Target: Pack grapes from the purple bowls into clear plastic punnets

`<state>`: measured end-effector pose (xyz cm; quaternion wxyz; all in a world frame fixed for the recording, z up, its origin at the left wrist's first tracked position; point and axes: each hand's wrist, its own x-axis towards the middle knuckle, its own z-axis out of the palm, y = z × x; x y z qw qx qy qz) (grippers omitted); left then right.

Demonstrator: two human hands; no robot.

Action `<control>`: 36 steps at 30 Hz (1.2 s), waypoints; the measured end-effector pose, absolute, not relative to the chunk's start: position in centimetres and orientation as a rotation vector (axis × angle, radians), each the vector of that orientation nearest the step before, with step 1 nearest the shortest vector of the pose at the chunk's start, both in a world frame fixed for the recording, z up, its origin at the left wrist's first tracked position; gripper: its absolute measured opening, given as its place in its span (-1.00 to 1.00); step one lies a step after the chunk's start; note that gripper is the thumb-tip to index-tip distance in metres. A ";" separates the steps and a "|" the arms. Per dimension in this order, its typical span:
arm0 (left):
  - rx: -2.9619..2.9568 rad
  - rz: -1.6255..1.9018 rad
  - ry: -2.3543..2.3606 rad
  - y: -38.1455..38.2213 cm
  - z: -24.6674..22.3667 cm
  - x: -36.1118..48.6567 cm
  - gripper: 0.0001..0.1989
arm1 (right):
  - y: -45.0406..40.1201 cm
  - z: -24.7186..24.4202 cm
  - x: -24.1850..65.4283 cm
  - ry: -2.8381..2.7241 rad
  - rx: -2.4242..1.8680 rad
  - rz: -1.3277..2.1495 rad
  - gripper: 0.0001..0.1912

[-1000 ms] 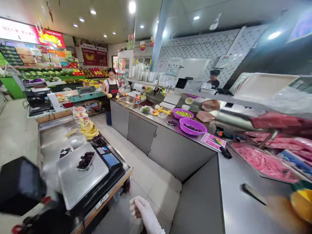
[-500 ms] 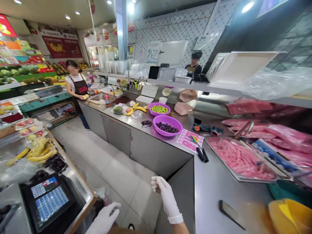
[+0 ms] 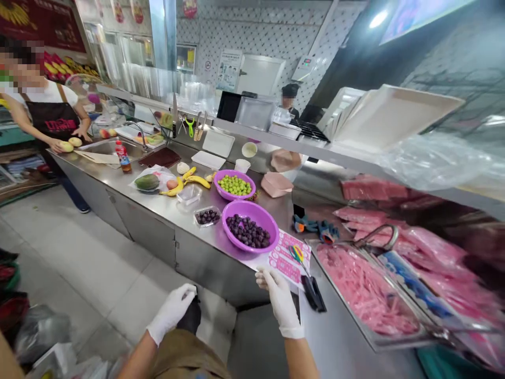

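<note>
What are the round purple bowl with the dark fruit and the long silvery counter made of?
The round purple bowl holding dark fruit looks like smooth, slightly glossy plastic: it's one bright colour all over, with a thin rim. The long silvery counter looks like dull-shiny metal, maybe stainless steel, because it's grey with soft, blurry reflections.

From my right hand, I have open air at nine o'clock toward my left hand; dark-fruit bowl blocks eleven, black tool three.
</note>
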<state>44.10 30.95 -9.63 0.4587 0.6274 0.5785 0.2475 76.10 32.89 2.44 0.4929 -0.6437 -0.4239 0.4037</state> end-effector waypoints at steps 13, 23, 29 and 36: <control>2.390 0.476 1.524 58.6 -8.7 50.1 -0.45 | 56.7 -3.2 78.4 -2.176 -1.889 0.676 -0.15; 2.336 0.420 1.608 59.1 -7.3 52.0 -0.35 | 62.1 -5.2 75.9 -2.520 -1.931 0.538 -0.35; 2.335 0.360 1.487 60.6 -7.0 52.9 -0.40 | 63.0 -6.1 77.3 -2.595 -1.792 0.613 -0.61; 2.107 0.531 1.620 62.0 -6.9 51.9 -0.67 | 63.7 -6.5 78.3 -2.328 -1.724 0.915 -0.82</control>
